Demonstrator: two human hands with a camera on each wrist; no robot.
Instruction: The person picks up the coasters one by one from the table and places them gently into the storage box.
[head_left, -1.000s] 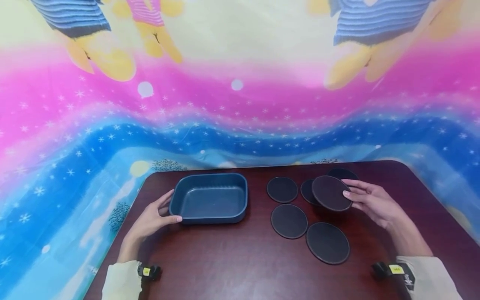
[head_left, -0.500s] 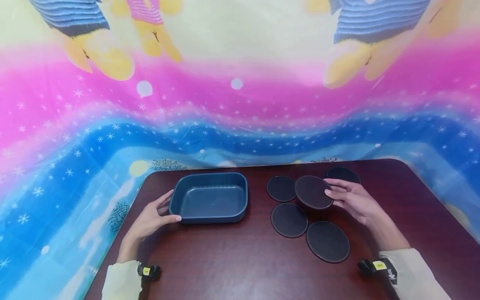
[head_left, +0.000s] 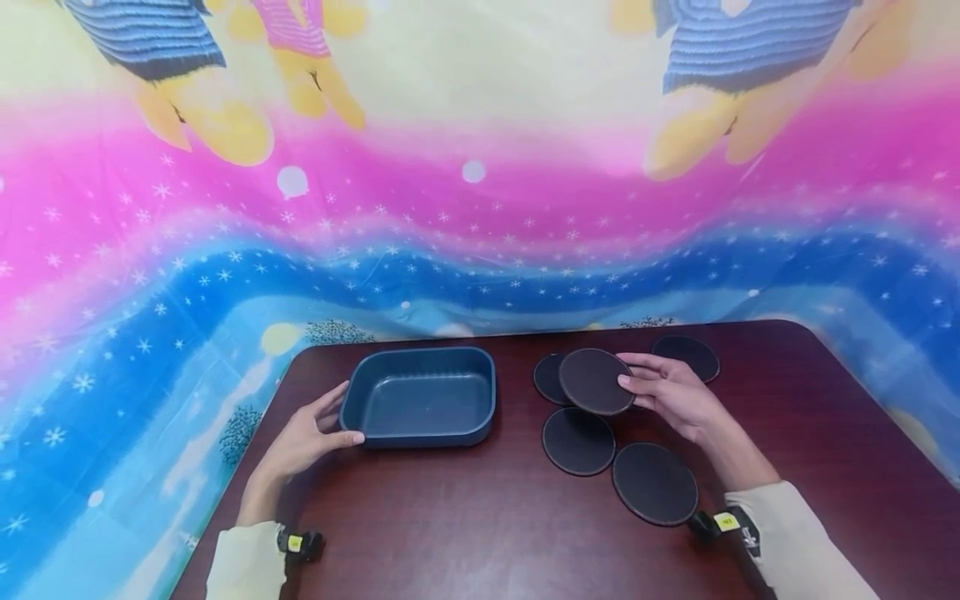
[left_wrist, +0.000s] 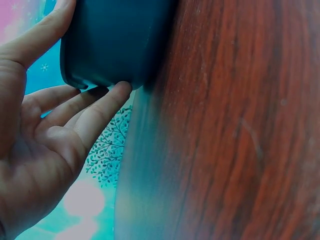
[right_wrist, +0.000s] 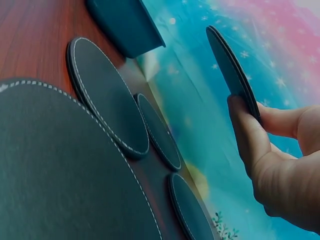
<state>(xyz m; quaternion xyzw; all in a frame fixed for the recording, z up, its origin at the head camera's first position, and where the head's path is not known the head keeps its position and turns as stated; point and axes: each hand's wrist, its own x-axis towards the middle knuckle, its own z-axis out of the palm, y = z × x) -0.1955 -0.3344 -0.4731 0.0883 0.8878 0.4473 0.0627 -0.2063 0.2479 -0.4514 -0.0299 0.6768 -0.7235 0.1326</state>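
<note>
Over a dark red-brown wooden table (head_left: 450, 525), shining softly at the near part, up to a printed cloth (head_left: 465, 217) of pink, blue and cream behind. With the left hand (head_left: 303, 437), having fingers and thumb spread, touching the left end of a blue-green basin (head_left: 420, 440), standing on the table. With the right hand (head_left: 671, 396), pinching one round dark coaster (head_left: 595, 381) by its edge, held raised, partly hiding one of four other coasters (head_left: 578, 442) right of the basin.
</note>
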